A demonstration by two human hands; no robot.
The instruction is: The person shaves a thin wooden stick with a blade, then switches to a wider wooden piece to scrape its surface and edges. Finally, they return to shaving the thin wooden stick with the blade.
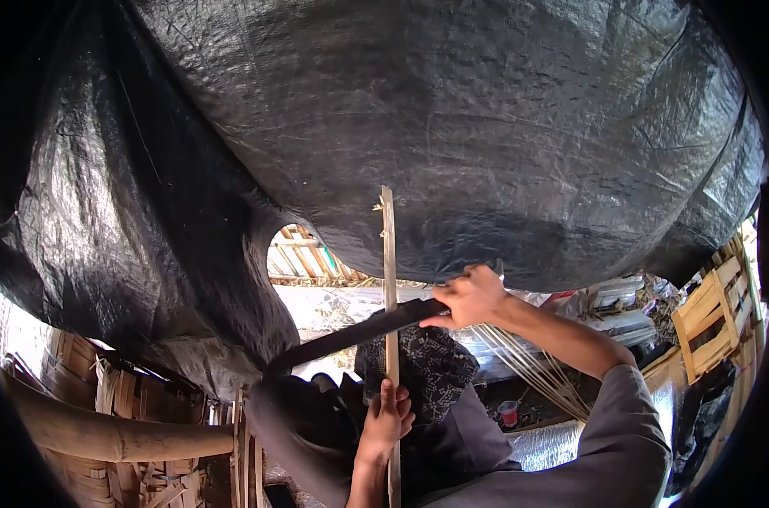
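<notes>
The wooden strip [390, 271] is held nearly upright before the black tarpaulin [452, 110], its long axis running up the view. It is pinched between thumb and fingers by the left hand [386, 415]. The dark blade-like tool [351, 337], slanted across it, is gripped by the right hand [472, 296].

Black tarp [452, 127] blocks above; gap [304, 254] opens near wooden strip [390, 271].

A glossy black tarp [486, 127] with silvery sheen. A pale tan wooden strip [390, 254]. A dark, nearly black blade [351, 337]. Black cloth [435, 364] patterned in small whitish marks. A gray sleeve [626, 423]. A red cup [508, 413]. A brown bamboo pole [130, 436]. Yellowish-tan slatted wood [706, 324]. Pale straw-colored thin strips [537, 368]. Shiny silver sheeting [547, 446].
</notes>
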